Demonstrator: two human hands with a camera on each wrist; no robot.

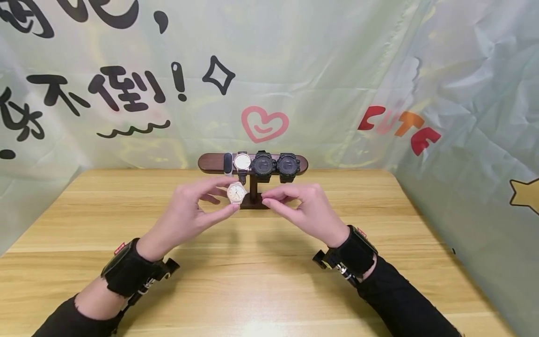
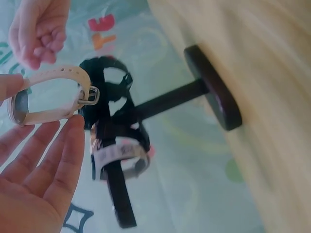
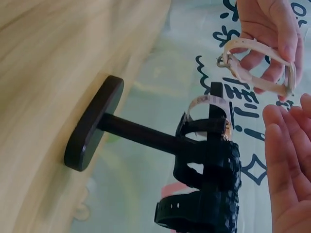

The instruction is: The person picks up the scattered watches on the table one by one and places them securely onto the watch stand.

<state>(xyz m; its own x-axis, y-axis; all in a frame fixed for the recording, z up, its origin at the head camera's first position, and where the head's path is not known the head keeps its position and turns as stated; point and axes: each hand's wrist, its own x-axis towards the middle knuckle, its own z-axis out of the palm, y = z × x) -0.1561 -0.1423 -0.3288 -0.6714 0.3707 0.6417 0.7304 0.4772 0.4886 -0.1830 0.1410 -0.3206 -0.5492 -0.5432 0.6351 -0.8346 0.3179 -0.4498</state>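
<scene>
My left hand (image 1: 185, 206) holds a pale watch (image 1: 236, 193) between thumb and fingers, its white dial facing the head camera. In the left wrist view, the light strap (image 2: 48, 116) forms a closed loop with a metal buckle (image 2: 89, 96). My right hand (image 1: 307, 210) is just right of the watch, thumb and fingertips close together; I see nothing between them. In the right wrist view its extended fingers (image 3: 279, 160) are apart from the watch. Behind both hands rises a dark wooden watch stand (image 1: 211, 162), its post partly visible between them.
On the stand's bar, left to right, hang a smart band (image 1: 228, 164), a watch with a light dial (image 1: 242, 162) and two bulky black watches (image 1: 263, 164). The stand's base (image 3: 92, 126) rests on the wooden table (image 1: 252, 271). A printed cloth (image 1: 328, 93) hangs behind.
</scene>
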